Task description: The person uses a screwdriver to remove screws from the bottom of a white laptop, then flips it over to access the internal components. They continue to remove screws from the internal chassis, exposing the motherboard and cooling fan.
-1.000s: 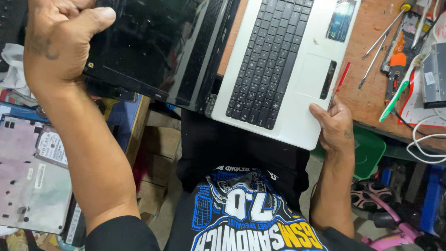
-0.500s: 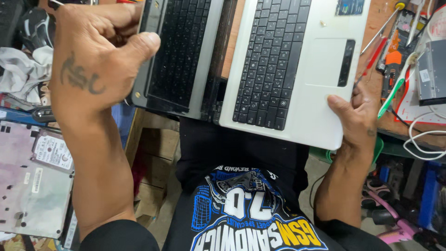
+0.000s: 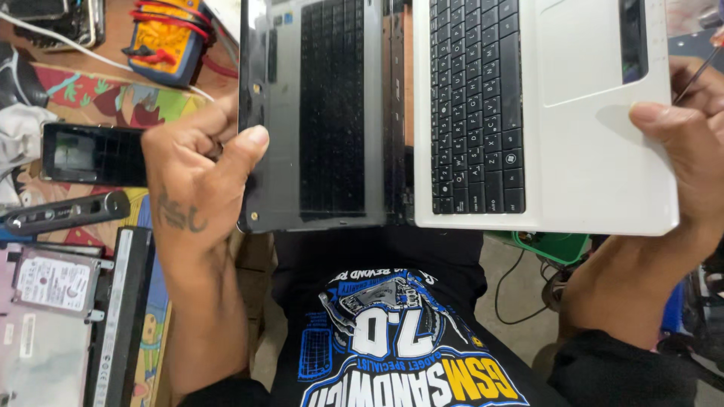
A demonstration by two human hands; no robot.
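My left hand [image 3: 197, 169] grips the left edge of a grey laptop base [image 3: 283, 181] with a black keyboard, thumb pressed on its top corner. My right hand [image 3: 682, 147] holds the right edge of a white laptop base [image 3: 581, 151], which also has a black keyboard, with the thumb lying on the palm rest. A thin metal tool shaft [image 3: 697, 73] sticks out from between that hand's fingers. The two bases lie side by side above my lap and touch along a dark strip [image 3: 396, 113].
A yellow multimeter [image 3: 162, 38] with red leads lies at the top left. On the left are a small black device [image 3: 90, 154], a hard drive [image 3: 53, 279] and a long black battery [image 3: 121, 316] on a colourful mat. A green object [image 3: 554, 245] shows under the white laptop.
My left hand came down from a raised fist and closed on the grey base's left edge. Both laptops now sit straight and fill more of the view. My right hand stayed on the white base.
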